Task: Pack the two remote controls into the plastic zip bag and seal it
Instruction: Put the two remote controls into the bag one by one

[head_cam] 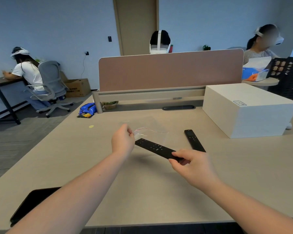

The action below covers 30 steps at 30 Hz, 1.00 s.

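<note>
A clear plastic zip bag point(150, 133) with a red seal line lies near the middle of the desk. My left hand point(123, 141) pinches its left edge by the opening. My right hand point(191, 163) grips the near end of a long black remote control point(155, 147), held just above the desk. The remote's far end points at the bag's mouth, close to my left hand. A second black remote point(194, 140) lies flat on the desk to the right, apart from both hands.
A large white box point(247, 108) stands at the right of the desk. A brown divider panel point(169, 70) closes off the far edge. A black flat device point(32, 202) lies at the near left corner. Blue snack packets point(87, 109) sit far left. Several people sit beyond.
</note>
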{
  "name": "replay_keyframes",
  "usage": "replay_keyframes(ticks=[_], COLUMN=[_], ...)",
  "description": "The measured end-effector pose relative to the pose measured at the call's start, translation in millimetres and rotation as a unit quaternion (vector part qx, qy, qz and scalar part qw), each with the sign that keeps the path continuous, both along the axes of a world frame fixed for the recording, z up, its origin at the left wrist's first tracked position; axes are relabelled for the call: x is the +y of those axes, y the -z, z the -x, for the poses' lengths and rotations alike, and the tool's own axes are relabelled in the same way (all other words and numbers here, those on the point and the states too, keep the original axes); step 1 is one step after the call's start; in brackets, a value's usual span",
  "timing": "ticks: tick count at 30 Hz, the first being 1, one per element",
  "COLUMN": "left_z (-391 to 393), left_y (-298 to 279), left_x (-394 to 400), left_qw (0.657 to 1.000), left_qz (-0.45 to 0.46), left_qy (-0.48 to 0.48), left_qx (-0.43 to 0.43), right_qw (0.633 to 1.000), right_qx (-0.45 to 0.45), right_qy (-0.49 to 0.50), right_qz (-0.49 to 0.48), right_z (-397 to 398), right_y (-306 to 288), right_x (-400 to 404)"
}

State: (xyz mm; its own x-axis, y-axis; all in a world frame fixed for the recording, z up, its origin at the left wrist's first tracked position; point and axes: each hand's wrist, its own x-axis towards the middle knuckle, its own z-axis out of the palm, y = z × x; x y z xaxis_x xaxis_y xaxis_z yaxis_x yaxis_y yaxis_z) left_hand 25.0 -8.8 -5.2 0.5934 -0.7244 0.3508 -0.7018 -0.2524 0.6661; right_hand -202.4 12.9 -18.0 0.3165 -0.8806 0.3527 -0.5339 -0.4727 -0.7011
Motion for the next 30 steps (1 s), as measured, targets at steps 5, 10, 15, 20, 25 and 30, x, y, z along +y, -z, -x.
replay_keyframes(ticks=[5, 10, 15, 20, 25, 30], left_z=[7.3, 17.6, 15.5, 8.0, 0.4, -1.5], left_y=[8.0, 15.6, 13.6, 13.3, 18.1, 19.7], left_x=[5.7, 9.4, 8.2, 8.9, 9.3, 9.9], left_qw=[0.995, 0.989, 0.989, 0.989, 0.986, 0.985], left_qz=[-0.029, -0.052, -0.057, -0.06, -0.067, -0.074], left_qy=[0.088, 0.13, 0.126, 0.126, 0.137, 0.137], left_qx=[-0.026, -0.042, -0.049, -0.057, -0.062, -0.078], right_qw=[0.997, 0.992, 0.983, 0.977, 0.967, 0.952], right_qx=[0.056, 0.09, 0.151, 0.184, 0.231, 0.28], right_qy=[0.037, 0.06, 0.039, -0.021, -0.093, -0.099], right_qz=[-0.026, -0.072, -0.098, -0.102, -0.048, -0.067], right_z=[-16.3, -50.1, -82.8, -99.3, -105.0, -113.8], right_y=[2.2, 9.1, 22.2, 29.9, 39.8, 46.0], right_x=[-13.6, -41.2, -65.1, -73.7, -83.4, -89.3])
